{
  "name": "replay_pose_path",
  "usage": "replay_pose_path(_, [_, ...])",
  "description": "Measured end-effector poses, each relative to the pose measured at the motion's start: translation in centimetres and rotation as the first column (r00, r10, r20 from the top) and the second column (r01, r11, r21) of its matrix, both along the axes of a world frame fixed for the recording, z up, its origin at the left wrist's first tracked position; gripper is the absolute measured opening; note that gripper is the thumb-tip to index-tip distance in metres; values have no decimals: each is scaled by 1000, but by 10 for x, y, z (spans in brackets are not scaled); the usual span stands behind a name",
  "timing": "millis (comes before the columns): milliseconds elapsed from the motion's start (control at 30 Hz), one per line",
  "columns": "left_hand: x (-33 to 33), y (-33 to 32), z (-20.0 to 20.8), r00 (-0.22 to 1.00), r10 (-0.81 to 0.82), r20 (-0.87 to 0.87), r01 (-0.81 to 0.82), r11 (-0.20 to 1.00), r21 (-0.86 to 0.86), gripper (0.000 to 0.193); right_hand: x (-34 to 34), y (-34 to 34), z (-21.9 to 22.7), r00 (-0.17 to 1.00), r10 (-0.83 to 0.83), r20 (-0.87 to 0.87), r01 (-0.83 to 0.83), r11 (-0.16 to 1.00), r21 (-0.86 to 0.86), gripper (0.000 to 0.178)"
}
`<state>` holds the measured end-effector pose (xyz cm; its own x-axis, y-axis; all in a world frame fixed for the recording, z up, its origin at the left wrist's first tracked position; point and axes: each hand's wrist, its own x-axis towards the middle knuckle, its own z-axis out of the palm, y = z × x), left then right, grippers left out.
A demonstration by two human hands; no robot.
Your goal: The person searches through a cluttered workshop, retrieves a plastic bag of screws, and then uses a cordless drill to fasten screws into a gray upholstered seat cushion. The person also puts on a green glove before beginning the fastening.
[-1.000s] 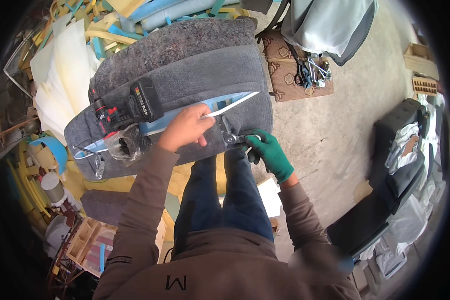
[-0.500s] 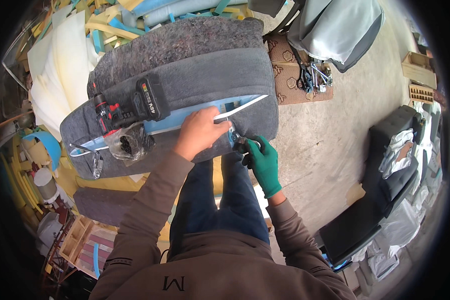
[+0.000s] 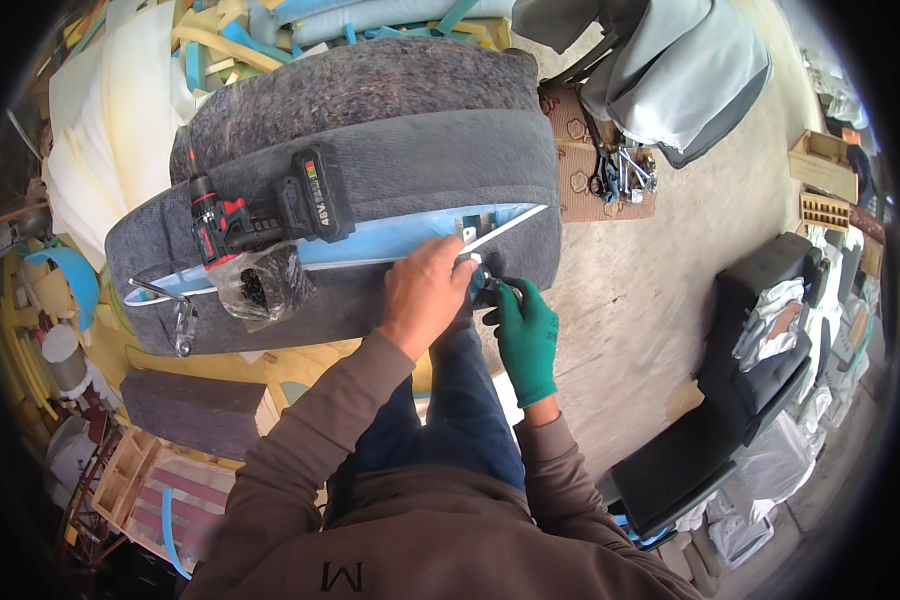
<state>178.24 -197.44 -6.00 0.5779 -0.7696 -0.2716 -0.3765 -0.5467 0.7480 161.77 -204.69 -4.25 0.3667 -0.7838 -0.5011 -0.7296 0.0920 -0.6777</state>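
A grey upholstered cushion piece lies in front of me, its long slit showing light-blue lining. My bare left hand pinches the white-edged fabric at the right end of the slit. Just past its fingertips, a metal piece shows inside the opening. In a green glove, my right hand is closed around a small dark tool with a blue part, held against the cushion's near side. Fingers hide most of that tool, so its kind is unclear.
On the cushion rest a cordless drill, a clear bag of dark screws and a metal hand tool. Scissors and metal parts lie on a patterned piece at right. Foam scraps pile up behind; a black seat stands right.
My left hand has shifted right and nearer along the slit, uncovering the metal piece inside. My right hand stays on the small tool. The whole view has moved slightly.
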Motion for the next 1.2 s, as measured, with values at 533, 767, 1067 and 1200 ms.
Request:
replay_pose_path(533, [16, -8, 8, 996, -64, 67, 53, 985, 164, 23, -10, 20, -20, 946, 243, -215, -287, 936, -204, 25])
replay_pose_path(767, [34, -37, -8, 982, -116, 151, 119, 993, -10, 14, -13, 25, -16, 945, 252, -207, -293, 936, -197, 30])
replay_pose_path(1067, [38, -58, -35, 919, -325, 222, 330, 944, 16, 5, -14, 17, -10, 947, 274, -168, -301, 940, -161, 33])
replay_pose_path(1200, [39, -66, -32, 873, -414, 257, 397, 910, 118, 8, -13, 15, -10, 945, 293, -147, -317, 931, -183, 35])
